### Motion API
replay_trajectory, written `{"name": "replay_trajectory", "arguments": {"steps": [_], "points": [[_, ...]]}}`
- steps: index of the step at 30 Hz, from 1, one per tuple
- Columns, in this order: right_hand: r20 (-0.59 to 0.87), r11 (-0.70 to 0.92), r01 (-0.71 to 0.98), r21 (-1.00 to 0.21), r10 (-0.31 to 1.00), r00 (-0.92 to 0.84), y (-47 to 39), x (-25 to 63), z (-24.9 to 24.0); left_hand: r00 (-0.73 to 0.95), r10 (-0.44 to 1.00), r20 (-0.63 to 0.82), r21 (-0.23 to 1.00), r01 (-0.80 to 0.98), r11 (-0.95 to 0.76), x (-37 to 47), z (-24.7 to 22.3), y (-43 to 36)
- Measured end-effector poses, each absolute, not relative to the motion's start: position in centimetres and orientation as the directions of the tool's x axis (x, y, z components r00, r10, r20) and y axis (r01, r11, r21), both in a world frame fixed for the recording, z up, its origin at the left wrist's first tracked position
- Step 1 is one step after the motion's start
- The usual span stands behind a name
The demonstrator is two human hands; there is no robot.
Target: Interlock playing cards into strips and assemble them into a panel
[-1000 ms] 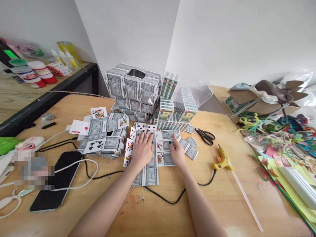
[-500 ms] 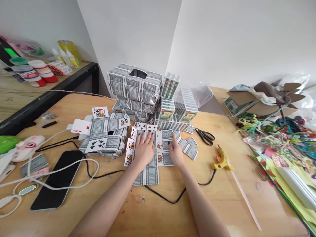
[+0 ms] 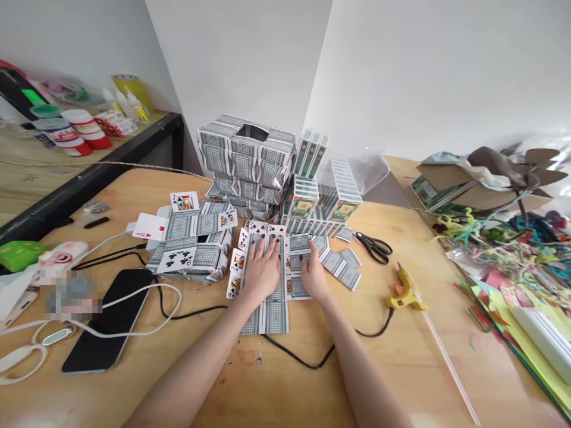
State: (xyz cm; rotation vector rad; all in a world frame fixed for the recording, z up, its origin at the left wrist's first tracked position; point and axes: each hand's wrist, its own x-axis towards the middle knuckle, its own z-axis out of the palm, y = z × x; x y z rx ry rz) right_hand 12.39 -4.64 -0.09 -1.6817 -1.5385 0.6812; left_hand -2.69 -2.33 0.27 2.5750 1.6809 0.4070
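Note:
My left hand (image 3: 263, 267) lies with its fingers spread on a flat sheet of joined playing cards (image 3: 276, 320). Beside it, my right hand (image 3: 314, 274) rests on the right part of the cards, thumb pointing forward and fingers apart. Face-up cards (image 3: 235, 273) stick out along the sheet's left edge. Several loose cards (image 3: 341, 270) fan out to the right. Behind the hands stands a boxy structure of folded cards (image 3: 247, 157) with an opening on top. A lower card-covered piece (image 3: 196, 241) sits to the left.
Card boxes (image 3: 306, 199) are stacked at the back. Black scissors (image 3: 375, 246) and a yellow glue gun (image 3: 405, 290) with a long clear stick lie right. A phone (image 3: 107, 321) and cables lie left. Craft scraps (image 3: 513, 255) crowd the far right.
My right hand has shifted slightly left over the cards, toward my left hand. My left hand stays flat. The view has turned slightly left.

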Motion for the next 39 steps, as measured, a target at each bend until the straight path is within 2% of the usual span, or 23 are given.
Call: {"name": "replay_trajectory", "arguments": {"steps": [12,18,21,27,29,31,36,39], "points": [[0.037,-0.005,0.627,-0.779,0.998,0.054,-4.1,12.6,0.3,0.371,0.907,0.202,0.148,0.904,-0.402,-2.6,0.4,-2.3],[0.001,-0.005,0.695,-0.719,1.000,0.009,-3.9,12.4,0.8,0.374,0.904,0.207,0.153,0.900,-0.408,-2.6,0.4,-2.4],[-0.039,-0.027,0.779,-0.627,0.999,0.003,-3.9,11.8,1.2,0.370,0.906,0.205,0.152,0.902,-0.403,-2.6,0.4,-2.4],[-0.108,-0.060,0.952,-0.300,0.994,0.029,-4.2,10.3,2.1,0.366,0.906,0.213,0.148,0.904,-0.400,-2.6,0.5,-2.4],[-0.104,-0.071,0.964,-0.257,0.994,0.046,-4.3,10.1,2.2,0.369,0.903,0.220,0.148,0.902,-0.405,-2.6,0.6,-2.5],[-0.092,-0.098,0.954,-0.284,0.993,0.075,-4.3,10.2,2.3,0.370,0.901,0.227,0.151,0.901,-0.408,-2.6,0.7,-2.5],[-0.072,-0.189,0.851,-0.490,0.982,0.177,-4.4,10.8,2.5,0.384,0.890,0.244,0.166,0.888,-0.429,-2.9,1.0,-2.8],[-0.087,-0.216,0.839,-0.500,0.976,0.199,-4.3,10.5,3.2,0.399,0.883,0.247,0.168,0.880,-0.444,-2.9,1.1,-2.9]]}}
